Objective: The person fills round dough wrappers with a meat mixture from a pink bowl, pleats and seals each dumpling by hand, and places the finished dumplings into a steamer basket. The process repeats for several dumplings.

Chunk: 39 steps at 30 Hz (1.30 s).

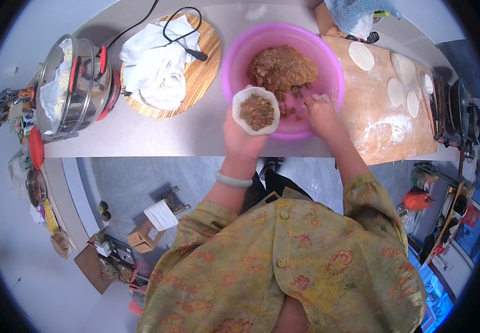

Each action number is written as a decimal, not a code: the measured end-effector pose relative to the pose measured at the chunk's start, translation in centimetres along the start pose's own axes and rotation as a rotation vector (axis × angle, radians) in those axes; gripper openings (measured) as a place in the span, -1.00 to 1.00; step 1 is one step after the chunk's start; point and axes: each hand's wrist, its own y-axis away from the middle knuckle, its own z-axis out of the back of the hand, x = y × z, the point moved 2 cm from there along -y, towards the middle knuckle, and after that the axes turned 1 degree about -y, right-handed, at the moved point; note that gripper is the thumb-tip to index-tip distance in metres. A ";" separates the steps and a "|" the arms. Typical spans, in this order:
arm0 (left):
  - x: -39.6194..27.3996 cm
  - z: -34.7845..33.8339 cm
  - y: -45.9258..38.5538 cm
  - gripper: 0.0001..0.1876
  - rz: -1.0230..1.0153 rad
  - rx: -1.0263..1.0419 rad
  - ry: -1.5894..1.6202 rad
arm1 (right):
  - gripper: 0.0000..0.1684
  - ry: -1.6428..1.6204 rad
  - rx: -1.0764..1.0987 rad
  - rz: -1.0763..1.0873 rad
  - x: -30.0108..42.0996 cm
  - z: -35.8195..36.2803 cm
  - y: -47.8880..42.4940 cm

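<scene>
On my left hand (244, 141) rests a round dough wrapper (235, 109), its rim curling up around a mound of minced filling (257, 112). The wrapper is held up over the near left rim of a pink plastic basin (232, 54). My right hand (322, 112) is inside the basin's right side, fingers curled around a utensil (296, 91). Only the utensil's smeared end shows, and its handle is hidden in the fist. A large brown heap of minced filling (283, 66) lies in the back of the basin, with loose bits nearer me.
To the right, a floured wooden board (360, 112) carries several flat dough rounds (361, 55) and a rolling pin (427, 104). A round wooden board (208, 70) at left holds a white cloth (152, 62) and a black power cord (196, 54). Beyond stands a transparent steamer (81, 91) containing pale buns.
</scene>
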 end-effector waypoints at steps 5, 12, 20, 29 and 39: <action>0.8 -2.0 0.0 -0.62 -0.030 -0.001 -0.018 | -0.75 -0.896 0.015 -0.170 3.5 2.8 2.4; 1.1 -1.2 -0.9 -0.54 -0.044 0.051 -0.047 | -0.77 -1.611 0.067 -0.458 8.6 5.0 3.0; 1.6 -1.0 -0.7 -0.52 -0.062 0.045 -0.082 | -0.85 -1.379 -0.022 -0.362 8.8 4.9 3.3; 2.7 -1.1 -0.1 -0.59 -0.105 -0.046 -0.275 | -0.80 -0.702 -0.146 0.004 7.2 7.2 2.5; 4.2 -0.5 -0.4 -0.60 -0.058 0.054 -0.306 | -0.73 -0.952 0.018 -0.257 6.2 7.2 2.9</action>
